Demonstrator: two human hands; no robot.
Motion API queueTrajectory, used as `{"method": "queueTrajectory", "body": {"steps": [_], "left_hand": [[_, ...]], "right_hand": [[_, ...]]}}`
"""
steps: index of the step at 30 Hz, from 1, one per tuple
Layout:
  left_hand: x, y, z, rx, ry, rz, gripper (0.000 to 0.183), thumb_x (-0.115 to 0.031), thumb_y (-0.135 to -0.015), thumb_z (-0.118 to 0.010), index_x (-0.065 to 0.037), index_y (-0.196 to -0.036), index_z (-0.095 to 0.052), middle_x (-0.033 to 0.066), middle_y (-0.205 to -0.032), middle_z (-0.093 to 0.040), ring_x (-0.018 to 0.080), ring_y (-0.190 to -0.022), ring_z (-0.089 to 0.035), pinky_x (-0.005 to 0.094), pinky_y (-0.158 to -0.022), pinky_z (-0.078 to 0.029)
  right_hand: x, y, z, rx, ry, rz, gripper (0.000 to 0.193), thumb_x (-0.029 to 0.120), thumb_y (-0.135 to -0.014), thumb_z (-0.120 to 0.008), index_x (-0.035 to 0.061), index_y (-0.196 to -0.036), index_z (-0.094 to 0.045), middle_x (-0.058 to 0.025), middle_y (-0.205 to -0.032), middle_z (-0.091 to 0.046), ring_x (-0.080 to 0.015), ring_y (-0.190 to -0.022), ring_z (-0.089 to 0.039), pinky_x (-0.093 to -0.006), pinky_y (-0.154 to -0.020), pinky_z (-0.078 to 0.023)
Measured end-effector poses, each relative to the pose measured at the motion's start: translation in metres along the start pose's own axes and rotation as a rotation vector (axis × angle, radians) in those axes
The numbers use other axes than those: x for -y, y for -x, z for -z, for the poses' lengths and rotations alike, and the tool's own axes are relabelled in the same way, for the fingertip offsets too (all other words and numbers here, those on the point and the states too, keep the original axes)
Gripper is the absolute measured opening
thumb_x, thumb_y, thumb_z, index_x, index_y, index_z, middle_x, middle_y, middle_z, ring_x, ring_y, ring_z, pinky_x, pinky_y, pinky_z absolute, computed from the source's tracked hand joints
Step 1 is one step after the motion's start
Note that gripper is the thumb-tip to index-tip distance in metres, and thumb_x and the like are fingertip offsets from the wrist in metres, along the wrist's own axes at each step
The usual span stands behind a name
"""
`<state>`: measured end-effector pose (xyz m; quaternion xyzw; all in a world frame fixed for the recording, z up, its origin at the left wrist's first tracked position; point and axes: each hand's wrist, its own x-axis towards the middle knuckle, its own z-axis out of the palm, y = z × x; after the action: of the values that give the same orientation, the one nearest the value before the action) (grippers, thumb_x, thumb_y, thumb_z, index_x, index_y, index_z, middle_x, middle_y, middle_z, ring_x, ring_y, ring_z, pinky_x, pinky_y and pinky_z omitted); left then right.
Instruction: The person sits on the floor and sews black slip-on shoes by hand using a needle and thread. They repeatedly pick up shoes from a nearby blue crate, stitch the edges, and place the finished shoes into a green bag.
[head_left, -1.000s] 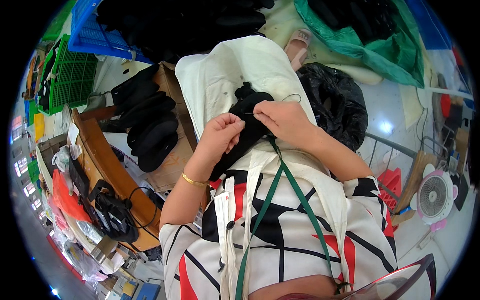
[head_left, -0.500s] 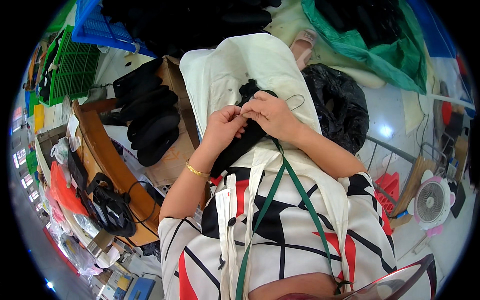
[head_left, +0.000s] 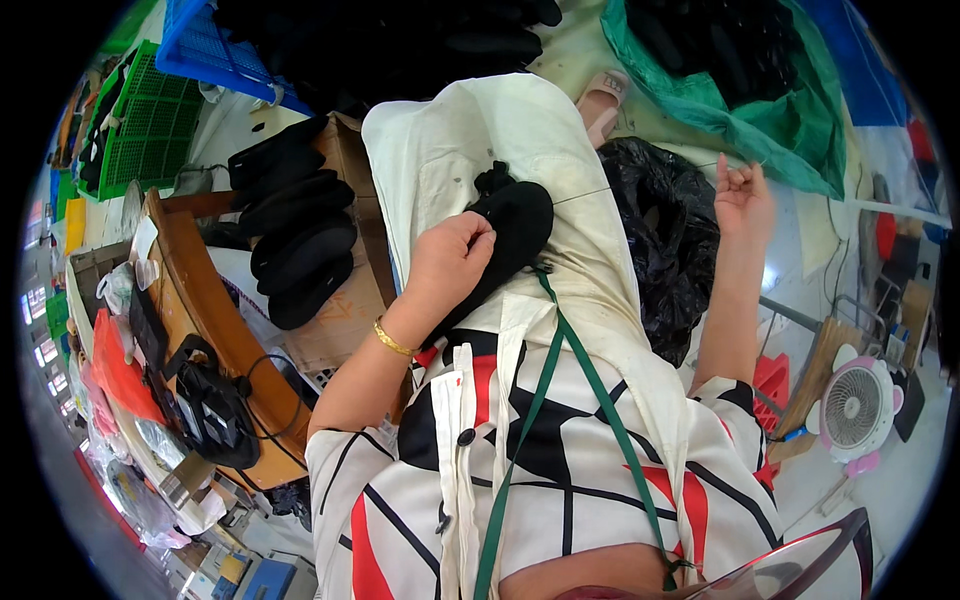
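We take the white apron (head_left: 585,150) spread over the lap as our landmark. The black shoe-shaped piece (head_left: 530,215) lies on it near the middle, with a small black bunch (head_left: 490,180) just beside its far end. Our left hand (head_left: 455,258) is closed on this piece, thumb and fingers pinching its near edge. Our right hand (head_left: 745,195) is up and well out to the right of the apron, fingers partly curled — a thin dark thread (head_left: 582,195) runs from the piece toward it, but we cannot tell whether a needle sits between the fingertips.

As we judge it, this piece is partway through hand stitching: a thread is in it, and the length out to the right is not yet taken up or cut off. How many stitches are in, we cannot see against the black.

Left of the apron, similar black pieces (head_left: 300,225) lie stacked by a cardboard box (head_left: 352,185); beyond it sits a dark heap (head_left: 400,50). Whether these are done or waiting — we cannot say.
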<state>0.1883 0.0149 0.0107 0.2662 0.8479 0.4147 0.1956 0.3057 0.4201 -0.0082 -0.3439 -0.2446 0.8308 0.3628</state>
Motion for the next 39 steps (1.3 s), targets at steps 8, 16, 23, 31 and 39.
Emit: {"method": "queueTrajectory", "body": {"steps": [8, 16, 23, 31, 39], "left_hand": [[-0.008, 0.004, -0.005, -0.17, -0.699, -0.435, 0.009, -0.018, -0.085, -0.067, -0.012, -0.087, -0.06, 0.0044, -0.07, -0.06, 0.0238, -0.065, -0.062, 0.0368, -0.053, -0.049], [0.01, -0.01, -0.004, -0.147, -0.695, -0.545, 0.008, -0.018, -0.082, -0.062, -0.013, -0.077, -0.059, 0.0038, -0.065, -0.058, 0.024, -0.063, -0.063, 0.0375, -0.053, -0.049], [-0.009, -0.009, -0.014, -0.037, -0.687, -0.401, 0.013, -0.019, -0.085, -0.063, -0.012, -0.074, -0.061, 0.0085, -0.067, -0.062, 0.0301, -0.066, -0.065, 0.0428, -0.056, -0.051], [-0.022, -0.017, -0.033, -0.127, -0.727, -0.472, 0.005, -0.007, -0.076, -0.061, -0.008, -0.071, -0.059, 0.0089, -0.083, -0.054, 0.029, -0.083, -0.058, 0.0399, -0.063, -0.052], [-0.012, -0.022, -0.026, -0.107, -0.449, -0.29, 0.011, -0.014, -0.082, -0.065, -0.005, -0.076, -0.063, 0.01, -0.081, -0.058, 0.0303, -0.08, -0.061, 0.0394, -0.066, -0.051]], "right_hand": [[0.002, -0.007, 0.02, -0.015, -0.042, 0.024, 0.019, 0.009, -0.099, -0.056, 0.0011, -0.082, -0.052, -0.0046, -0.072, -0.052, -0.0159, -0.062, -0.049, -0.0477, -0.1, -0.053], [0.047, 0.037, -0.031, 0.319, 0.052, 0.168, 0.007, 0.01, -0.098, -0.059, 0.0031, -0.098, -0.058, -0.0008, -0.073, -0.053, -0.0132, -0.063, -0.05, -0.0426, -0.09, -0.055], [0.066, 0.065, -0.071, 0.43, 0.168, 0.265, 0.01, 0.01, -0.098, -0.058, 0.0044, -0.106, -0.06, -0.0022, -0.072, -0.055, -0.0115, -0.062, -0.053, -0.0436, -0.077, -0.059], [0.093, 0.097, -0.12, 0.46, 0.239, 0.463, 0.008, -0.001, -0.091, -0.053, 0.003, -0.098, -0.054, -0.0027, -0.069, -0.052, -0.0127, -0.057, -0.049, -0.0427, -0.074, -0.06], [0.12, 0.041, -0.097, 0.757, 0.434, 0.801, 0.009, 0.004, -0.097, -0.054, 0.0037, -0.089, -0.059, -0.0069, -0.076, -0.059, -0.0172, -0.07, -0.059, -0.0429, -0.092, -0.054]]}}
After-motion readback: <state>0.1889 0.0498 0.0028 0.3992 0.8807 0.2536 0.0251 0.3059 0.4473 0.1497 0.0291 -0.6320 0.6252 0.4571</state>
